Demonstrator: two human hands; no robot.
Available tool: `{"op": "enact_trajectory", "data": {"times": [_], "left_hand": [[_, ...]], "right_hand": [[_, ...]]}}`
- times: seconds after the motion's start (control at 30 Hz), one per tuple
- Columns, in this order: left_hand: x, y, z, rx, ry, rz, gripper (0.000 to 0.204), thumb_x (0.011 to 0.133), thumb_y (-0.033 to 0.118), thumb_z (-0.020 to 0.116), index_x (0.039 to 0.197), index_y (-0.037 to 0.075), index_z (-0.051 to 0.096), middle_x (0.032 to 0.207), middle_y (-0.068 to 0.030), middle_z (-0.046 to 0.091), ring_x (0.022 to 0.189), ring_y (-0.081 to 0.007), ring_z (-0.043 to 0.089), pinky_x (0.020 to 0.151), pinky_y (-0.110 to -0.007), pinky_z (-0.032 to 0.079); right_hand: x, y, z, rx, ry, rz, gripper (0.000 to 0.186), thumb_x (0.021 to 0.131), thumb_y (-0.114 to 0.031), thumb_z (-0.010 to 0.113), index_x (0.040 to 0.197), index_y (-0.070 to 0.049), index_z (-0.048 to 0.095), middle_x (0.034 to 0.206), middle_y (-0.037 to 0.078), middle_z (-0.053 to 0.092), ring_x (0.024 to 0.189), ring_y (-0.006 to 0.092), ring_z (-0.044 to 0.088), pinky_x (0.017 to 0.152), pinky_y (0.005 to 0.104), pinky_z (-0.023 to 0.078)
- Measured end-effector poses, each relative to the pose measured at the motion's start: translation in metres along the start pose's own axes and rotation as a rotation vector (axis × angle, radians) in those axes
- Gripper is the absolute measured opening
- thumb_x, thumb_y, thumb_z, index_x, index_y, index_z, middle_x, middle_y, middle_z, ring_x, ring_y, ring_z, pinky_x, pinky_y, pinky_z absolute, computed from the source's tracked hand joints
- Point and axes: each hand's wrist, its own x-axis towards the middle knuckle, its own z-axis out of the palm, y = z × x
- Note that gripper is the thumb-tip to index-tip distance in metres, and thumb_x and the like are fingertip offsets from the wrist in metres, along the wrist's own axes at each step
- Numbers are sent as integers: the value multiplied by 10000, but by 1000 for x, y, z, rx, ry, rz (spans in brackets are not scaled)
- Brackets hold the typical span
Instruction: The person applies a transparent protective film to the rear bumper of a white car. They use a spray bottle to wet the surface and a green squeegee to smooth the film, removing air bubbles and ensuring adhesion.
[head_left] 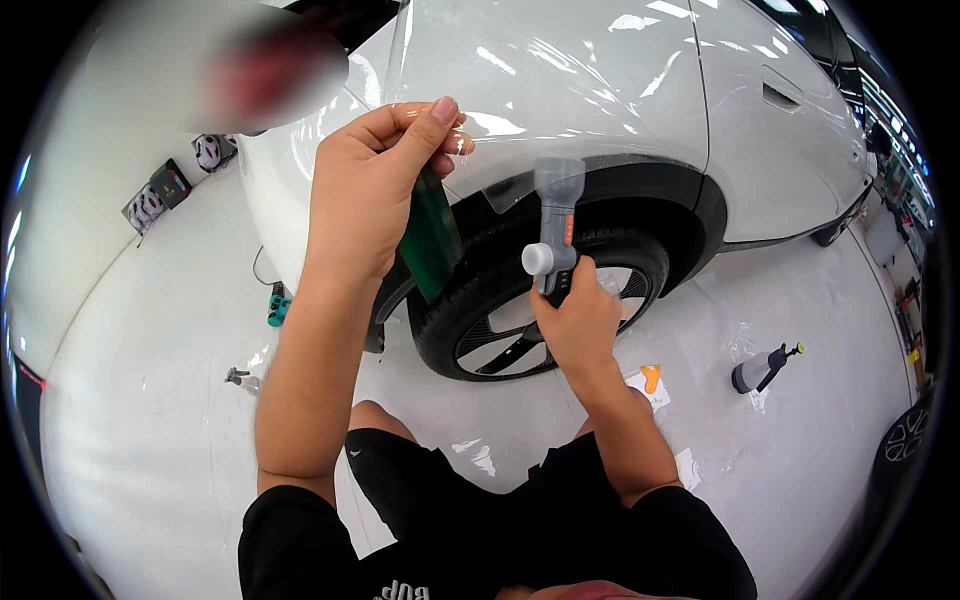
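Observation:
My left hand is closed, thumb and forefinger pinching the edge of a clear film that hangs along the fender's lower edge. A dark green flat blade, like a squeegee, sticks down from under this hand; its grip is hidden. My right hand wraps round the handle of a grey cordless heat gun. Its wide nozzle points up at the film by the black wheel arch trim. Beyond both hands stands the white car, with its wheel below them.
A pump sprayer stands on the white floor at right. White paper with an orange piece lies nearer. At left are a small spray bottle and a teal tool. Knee pads lie by the wall. A blurred red-and-grey shape fills the upper left.

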Motion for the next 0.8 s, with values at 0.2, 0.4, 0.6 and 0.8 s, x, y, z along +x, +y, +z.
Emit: {"op": "enact_trajectory", "data": {"times": [0.2, 0.4, 0.6, 0.8], "left_hand": [[-2, -15, -7, 82, 46, -75, 326, 949, 295, 754, 999, -26, 725, 834, -40, 697, 747, -79, 563, 703, -213, 456], [21, -42, -28, 248, 34, -186, 352, 969, 311, 705, 1086, -20, 729, 931, -50, 731, 746, -80, 570, 710, -208, 466], [63, -44, -73, -24, 213, -80, 268, 959, 218, 709, 1115, 2, 733, 1059, -75, 759, 765, -85, 580, 709, -236, 530], [95, -43, -104, -1, 224, 135, 92, 915, 79, 751, 972, 30, 696, 771, -15, 663, 676, -113, 605, 661, -245, 494]], "right_hand": [[-3, 3, 9, -66, -76, -152, 503, 684, -180, 866, 979, -22, 491, 677, 125, 625, 584, 305, 666, 519, 397, 514], [-2, -5, 6, -42, -282, -245, 469, 700, -198, 844, 965, -32, 494, 684, 97, 627, 582, 309, 660, 531, 384, 526], [-44, 40, -37, -65, -596, -164, 483, 686, -175, 802, 1092, -61, 566, 1005, 136, 623, 795, 355, 679, 667, 437, 562], [-117, 186, -88, -227, -199, 563, 389, 777, -168, 774, 1057, -4, 560, 903, 177, 664, 823, 359, 696, 691, 439, 545]]}}
